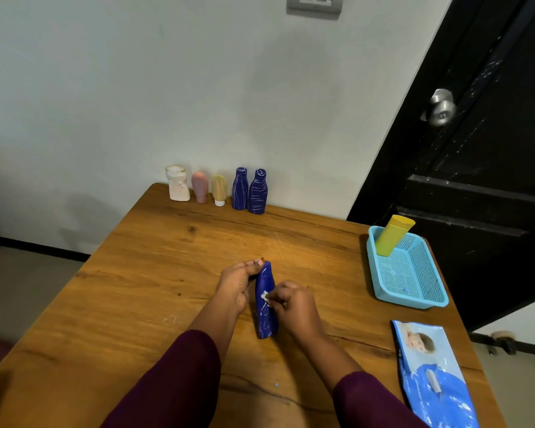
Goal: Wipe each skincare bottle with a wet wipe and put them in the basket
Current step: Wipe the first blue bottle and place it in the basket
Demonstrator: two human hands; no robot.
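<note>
A wooden table with a warm brown grain fills the lower half of the frame, pushed against a pale wall. At the bottom edge two dark maroon sleeves reach in, and at the lower right a blue wet wipe pack lies flat on the table. In the centre, the left hand grips the far, narrow end of a dark blue lotion bottle, fingers curled round it, with its wider base pointing toward the bottom of the frame; whether the base touches the table cannot be told. The right hand pinches a small white wad of wet wipe and presses it against the bottle's side, where thin white scribble marks show. At the right edge of the table sits a light blue mesh basket, and a yellow bottle leans in its far corner. Along the table's far edge, near the wall, five containers stand in a row: a white bottle, a pink tube, a yellowish tube and two scribbled blue bottles. A black door with a metal knob takes the upper right, and a grey switch plate sits at the top.
</note>
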